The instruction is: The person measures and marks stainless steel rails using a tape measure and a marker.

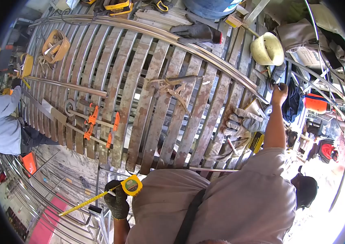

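Observation:
My left hand [117, 199], in a dark glove, is closed at the side of a yellow tape measure [131, 185]. The tape measure's yellow blade [83, 204] stretches out to the lower left. Over the bench's right end, my bare right hand [279, 92] is closed around something dark that I cannot make out. Below that hand lie grey work gloves [237, 123] with darker finger pads. A dark loose glove [199, 33] with a red cuff rests across long metal tubes [156, 33] on the slatted metal bench [135, 87].
Orange bar clamps [92, 122] and a rusty clamp-like tool [174, 86] lie on the slats. An orange tub [56, 46] stands at left, a cream bowl-shaped container [267, 49] at right. A person in a light hooded top [2, 122] works far left; a dark cap [306, 190] shows at right.

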A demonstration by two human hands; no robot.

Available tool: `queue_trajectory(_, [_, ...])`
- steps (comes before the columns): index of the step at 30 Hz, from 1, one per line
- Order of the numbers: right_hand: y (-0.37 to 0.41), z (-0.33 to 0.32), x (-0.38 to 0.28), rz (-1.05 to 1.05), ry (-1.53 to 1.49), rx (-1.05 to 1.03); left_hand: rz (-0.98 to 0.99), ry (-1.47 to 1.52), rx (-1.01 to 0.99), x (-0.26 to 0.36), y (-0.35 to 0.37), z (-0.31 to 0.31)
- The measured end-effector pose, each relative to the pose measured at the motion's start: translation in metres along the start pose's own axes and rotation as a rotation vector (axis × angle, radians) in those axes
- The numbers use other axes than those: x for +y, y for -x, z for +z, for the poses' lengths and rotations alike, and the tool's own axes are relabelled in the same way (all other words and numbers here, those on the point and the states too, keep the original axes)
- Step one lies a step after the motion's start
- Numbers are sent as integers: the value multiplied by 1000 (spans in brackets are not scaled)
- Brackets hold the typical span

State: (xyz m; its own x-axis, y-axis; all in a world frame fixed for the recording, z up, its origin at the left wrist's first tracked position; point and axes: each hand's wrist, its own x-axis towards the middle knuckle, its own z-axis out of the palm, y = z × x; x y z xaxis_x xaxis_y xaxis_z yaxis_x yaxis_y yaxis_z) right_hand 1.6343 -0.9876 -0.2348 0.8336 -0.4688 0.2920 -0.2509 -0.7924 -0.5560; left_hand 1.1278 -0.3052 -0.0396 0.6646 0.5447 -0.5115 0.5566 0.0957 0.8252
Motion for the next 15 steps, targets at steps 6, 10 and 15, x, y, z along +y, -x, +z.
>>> queue_trajectory(6, [-44, 17, 60, 858, -671, -230, -7, 30, 17, -1, 4, 3])
queue_trajectory(10, [-51, 24, 72, 859, -771, -356, 5, 8, 1, -10, 4, 0])
queue_trajectory(15, [-53, 28, 66, 876, -680, -299, 11, 2, 3, -2, 6, 2])
